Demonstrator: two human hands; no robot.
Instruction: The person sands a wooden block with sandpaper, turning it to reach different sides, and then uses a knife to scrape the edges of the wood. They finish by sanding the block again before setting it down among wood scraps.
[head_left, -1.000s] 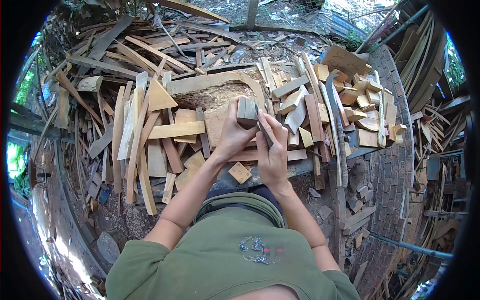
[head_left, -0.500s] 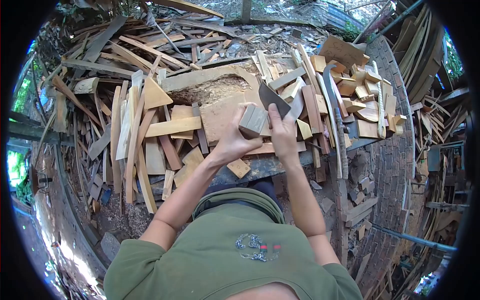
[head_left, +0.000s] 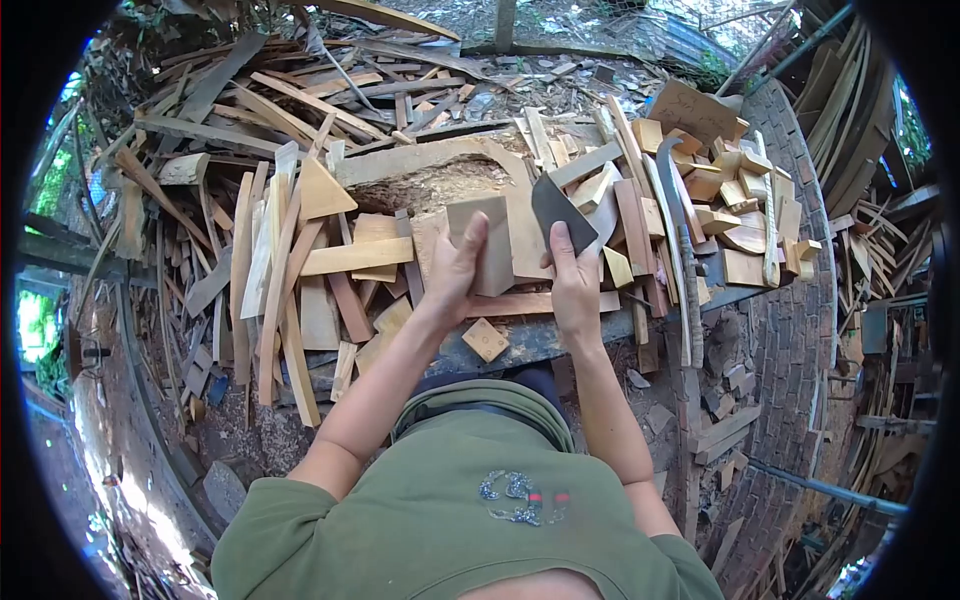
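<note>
Two hands over scrap wood, left hand (head_left: pixel 455 275) fingers gripping wood block (head_left: pixel 487 245), right hand (head_left: pixel 575 290) fingers gripping dark blade (head_left: pixel 560 212), no legible writing

Green short-sleeved shirt (head_left: pixel 470 510) with a printed emblem.

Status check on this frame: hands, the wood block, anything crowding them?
Left hand grips wood block upright on bench. Right hand holds dark blade raised beside it, apart. Offcuts packed all round.
</note>
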